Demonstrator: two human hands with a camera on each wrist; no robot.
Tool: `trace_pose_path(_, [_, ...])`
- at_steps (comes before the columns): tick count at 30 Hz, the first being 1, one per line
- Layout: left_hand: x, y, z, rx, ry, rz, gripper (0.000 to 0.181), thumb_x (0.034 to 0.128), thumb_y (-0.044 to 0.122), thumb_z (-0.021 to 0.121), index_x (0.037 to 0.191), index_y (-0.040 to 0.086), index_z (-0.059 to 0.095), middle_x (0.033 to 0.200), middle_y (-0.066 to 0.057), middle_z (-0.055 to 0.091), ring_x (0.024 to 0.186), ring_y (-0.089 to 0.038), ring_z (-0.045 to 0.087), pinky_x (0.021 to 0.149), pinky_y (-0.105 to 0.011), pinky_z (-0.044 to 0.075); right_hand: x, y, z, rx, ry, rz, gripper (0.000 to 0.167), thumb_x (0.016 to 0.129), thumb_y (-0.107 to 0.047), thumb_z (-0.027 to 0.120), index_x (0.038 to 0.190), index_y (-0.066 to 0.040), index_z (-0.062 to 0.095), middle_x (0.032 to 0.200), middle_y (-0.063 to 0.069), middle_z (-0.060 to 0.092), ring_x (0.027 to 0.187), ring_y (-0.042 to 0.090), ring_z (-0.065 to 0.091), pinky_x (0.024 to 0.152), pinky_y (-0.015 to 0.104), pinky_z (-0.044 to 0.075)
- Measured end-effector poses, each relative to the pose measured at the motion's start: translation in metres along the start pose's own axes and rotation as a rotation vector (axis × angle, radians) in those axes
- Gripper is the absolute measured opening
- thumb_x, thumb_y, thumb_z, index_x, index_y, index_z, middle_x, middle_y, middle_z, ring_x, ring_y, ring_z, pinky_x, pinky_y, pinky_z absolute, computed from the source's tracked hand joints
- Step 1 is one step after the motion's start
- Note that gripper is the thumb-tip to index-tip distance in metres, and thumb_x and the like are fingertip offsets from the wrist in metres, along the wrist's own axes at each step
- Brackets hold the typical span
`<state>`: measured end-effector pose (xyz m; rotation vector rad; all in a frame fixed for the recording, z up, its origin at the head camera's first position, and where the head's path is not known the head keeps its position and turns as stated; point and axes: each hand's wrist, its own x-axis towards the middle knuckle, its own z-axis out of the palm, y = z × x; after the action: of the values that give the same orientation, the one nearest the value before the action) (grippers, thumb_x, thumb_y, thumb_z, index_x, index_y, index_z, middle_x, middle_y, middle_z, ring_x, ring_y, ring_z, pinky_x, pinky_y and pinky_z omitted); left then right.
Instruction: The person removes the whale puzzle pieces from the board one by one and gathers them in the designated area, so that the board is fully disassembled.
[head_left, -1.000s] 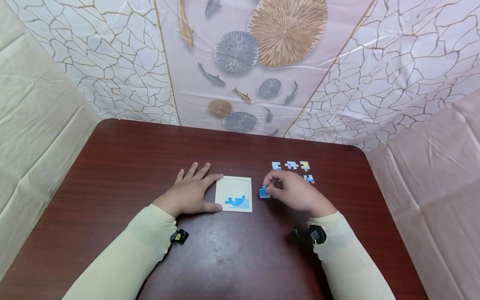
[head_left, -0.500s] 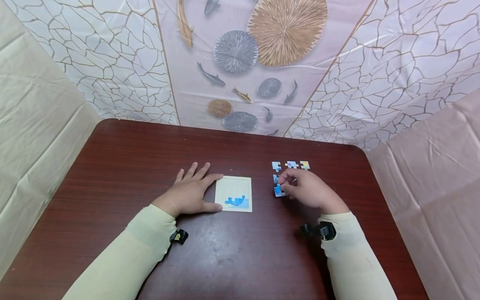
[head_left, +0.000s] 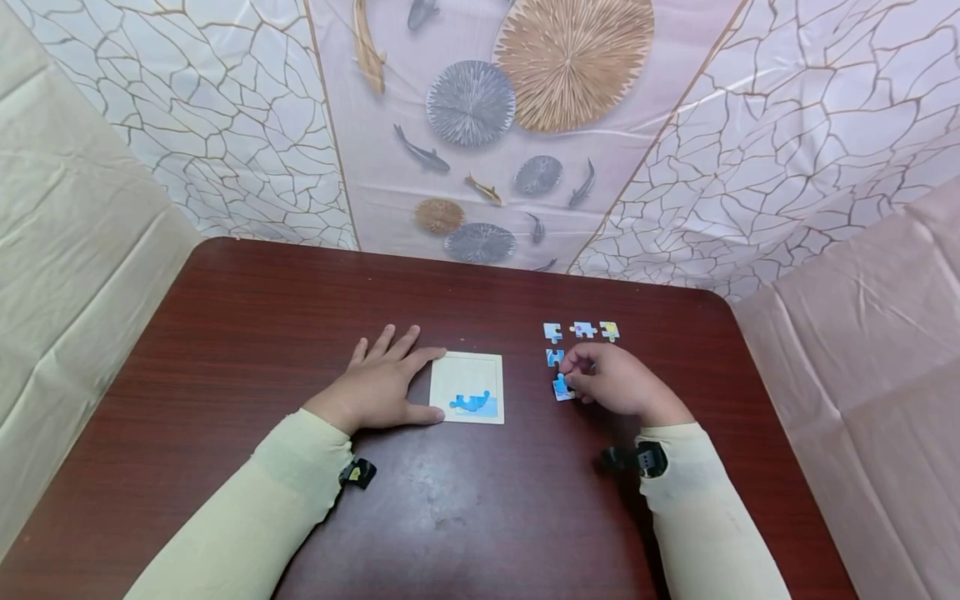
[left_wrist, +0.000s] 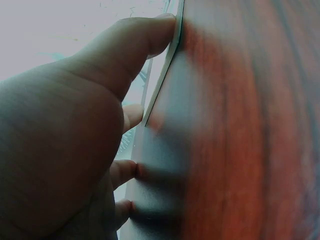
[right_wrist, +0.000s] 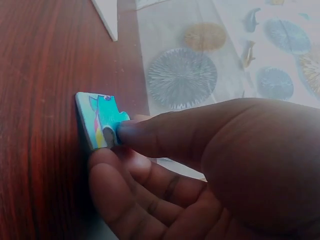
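Note:
My left hand (head_left: 378, 383) lies spread on the table, with thumb and index finger touching the left side of a square cream puzzle tray (head_left: 467, 371). Low in the tray sits a blue puzzle piece (head_left: 472, 403). Between thumb and fingers, my right hand (head_left: 622, 383) pinches another blue puzzle piece (head_left: 562, 388), to the right of the tray. The right wrist view shows this held puzzle piece (right_wrist: 100, 122) close to the table, with pink and yellow marks; whether it touches the wood cannot be told. In the left wrist view my thumb rests at the tray edge (left_wrist: 165, 75).
Loose puzzle pieces lie beyond the right hand: a blue-white one (head_left: 552, 332), a pale one (head_left: 582, 330), one with yellow (head_left: 610, 330) and a blue one (head_left: 554, 357). The dark red table (head_left: 435, 500) ends at a patterned cloth (head_left: 480, 192).
The right hand has carried the puzzle piece rightward, away from the tray, then slightly toward me, uncovering the blue piece behind it. The left hand and tray have stayed put.

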<state>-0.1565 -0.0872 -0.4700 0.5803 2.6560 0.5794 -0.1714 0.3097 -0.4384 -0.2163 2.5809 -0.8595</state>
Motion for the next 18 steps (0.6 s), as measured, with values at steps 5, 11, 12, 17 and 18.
trace_pose_path(5, [0.0005,-0.0012,0.0015,0.002,0.001,0.001,0.102,0.091,0.075,0.082,0.176,0.044,0.035,0.192,-0.009,0.008,0.177,-0.047,-0.002,0.135,-0.081,0.004,0.002,0.0002,0.0027,-0.023,0.008,0.013,0.006,0.109,-0.015,0.072,0.112,-0.012,0.076,0.091,0.006,0.073,0.077,0.021,0.072,0.074,0.037,0.062])
trace_pose_path(11, [0.001,-0.0012,0.0014,0.004,0.002,-0.001,0.102,0.091,0.075,0.082,0.176,0.044,0.035,0.192,-0.009,0.008,0.177,-0.047,-0.002,0.135,-0.08,0.004,0.0047,-0.0003,0.0052,-0.024,0.013,0.031,0.007,0.109,-0.015,0.072,0.111,-0.01,0.076,0.09,0.006,0.074,0.076,0.02,0.072,0.072,0.036,0.061])
trace_pose_path(12, [0.0008,-0.001,0.001,0.005,0.001,-0.001,0.102,0.0909,0.076,0.082,0.176,0.044,0.035,0.192,-0.009,0.008,0.177,-0.047,-0.002,0.135,-0.08,0.004,0.0053,-0.0001,0.0055,-0.026,0.013,0.034,0.008,0.109,-0.016,0.072,0.111,-0.01,0.076,0.09,0.006,0.075,0.077,0.02,0.072,0.072,0.035,0.061])
trace_pose_path(17, [0.001,-0.0011,0.0008,0.008,-0.002,-0.004,0.102,0.0909,0.076,0.081,0.176,0.044,0.035,0.192,-0.008,0.007,0.177,-0.047,-0.002,0.136,-0.08,0.004,0.0057,-0.001,0.0059,-0.034,0.019,0.048,0.009,0.109,-0.017,0.073,0.111,-0.01,0.078,0.091,0.005,0.076,0.077,0.019,0.073,0.074,0.035,0.062])
trace_pose_path(18, [0.001,-0.0012,0.0008,0.009,-0.001,-0.004,0.102,0.0908,0.076,0.081,0.176,0.043,0.035,0.192,-0.008,0.007,0.177,-0.047,-0.002,0.136,-0.08,0.004,0.0057,-0.0011,0.0057,-0.036,0.02,0.051,0.009,0.11,-0.018,0.073,0.111,-0.01,0.078,0.091,0.005,0.076,0.078,0.019,0.073,0.075,0.035,0.062])
